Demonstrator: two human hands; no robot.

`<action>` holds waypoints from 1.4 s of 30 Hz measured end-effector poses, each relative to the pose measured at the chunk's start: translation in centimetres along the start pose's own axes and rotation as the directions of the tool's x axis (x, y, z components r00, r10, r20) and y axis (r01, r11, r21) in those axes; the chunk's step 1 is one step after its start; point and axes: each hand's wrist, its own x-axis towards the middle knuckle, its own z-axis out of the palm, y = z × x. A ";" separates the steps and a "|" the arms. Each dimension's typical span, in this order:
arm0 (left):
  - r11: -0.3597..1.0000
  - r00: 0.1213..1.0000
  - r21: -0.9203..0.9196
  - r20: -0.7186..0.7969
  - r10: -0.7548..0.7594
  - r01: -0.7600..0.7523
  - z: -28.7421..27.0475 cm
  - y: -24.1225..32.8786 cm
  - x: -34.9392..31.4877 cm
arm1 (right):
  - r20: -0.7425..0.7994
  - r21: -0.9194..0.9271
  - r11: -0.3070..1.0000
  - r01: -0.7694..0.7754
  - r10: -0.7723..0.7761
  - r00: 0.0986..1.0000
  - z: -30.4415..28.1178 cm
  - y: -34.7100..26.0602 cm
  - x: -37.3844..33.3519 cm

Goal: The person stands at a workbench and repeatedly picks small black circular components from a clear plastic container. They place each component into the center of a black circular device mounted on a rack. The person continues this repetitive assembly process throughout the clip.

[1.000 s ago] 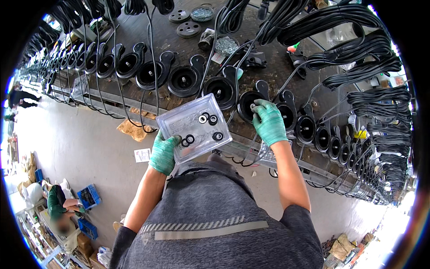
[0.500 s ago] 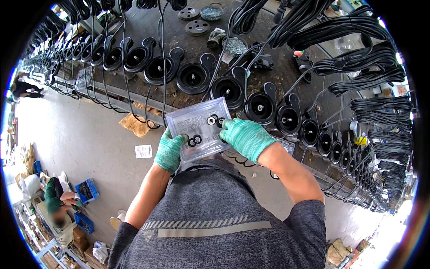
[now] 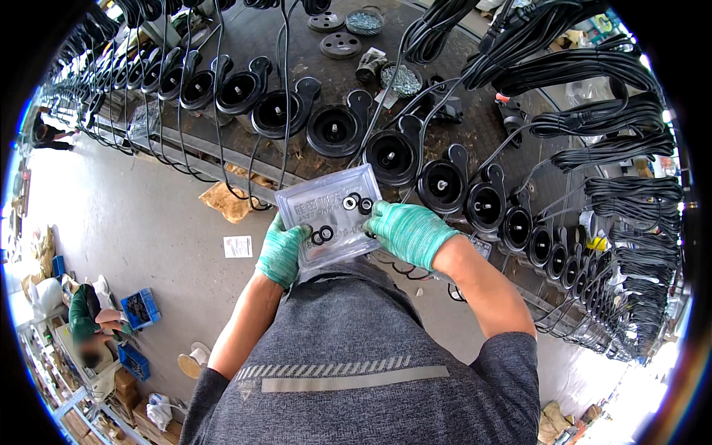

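Either side of the clear plastic tray (image 3: 319,208) you had a green-gloved hand, and the tray itself was up off the floor in front of the person's torso (image 3: 334,326), tipped a bit in the view. On the tray's left edge, the left hand (image 3: 279,251) was clamped on pretty firmly, thumb hooked over the rim and the other fingers mostly hidden underneath. At the tray's right edge, the right hand (image 3: 409,228) had its fingers bunched close together, with the tips just at some small rings. Honestly can't tell if it was pinching one or only touching.

As for what was in the tray: a couple of black rings (image 3: 326,233) lay near the left thumb, and a little cluster of rings (image 3: 349,203) sat toward the far right part, at least one with a pale center.

Just past the tray was a dark workbench (image 3: 322,68) with a long row of round black housings (image 3: 337,130) running off to both sides of it. Farther beyond the tray there were a dish of small metal bits (image 3: 401,79) and a gray disc with holes (image 3: 340,45). Thick coils of black cable (image 3: 586,70) hung off to the tray's far right. Left of the tray, on the floor, lay a crumpled brown sheet (image 3: 226,202) and a white slip of paper (image 3: 238,247).
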 end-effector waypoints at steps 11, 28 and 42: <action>0.998 0.998 -0.002 -0.034 0.060 -0.060 -3.8 0.2 0.8 | -0.801 0.293 0.942 -0.163 0.335 0.496 1.3 8.6 3.9; 0.998 0.998 0.020 -0.030 0.052 -0.051 -6.5 4.1 1.7 | -0.697 -0.121 0.992 -0.031 -0.063 0.714 -0.9 -0.2 5.8; 0.998 0.999 0.056 0.008 -0.032 0.032 -12.1 6.8 2.6 | -0.046 -0.096 0.992 -0.078 0.074 0.996 2.3 -9.1 12.8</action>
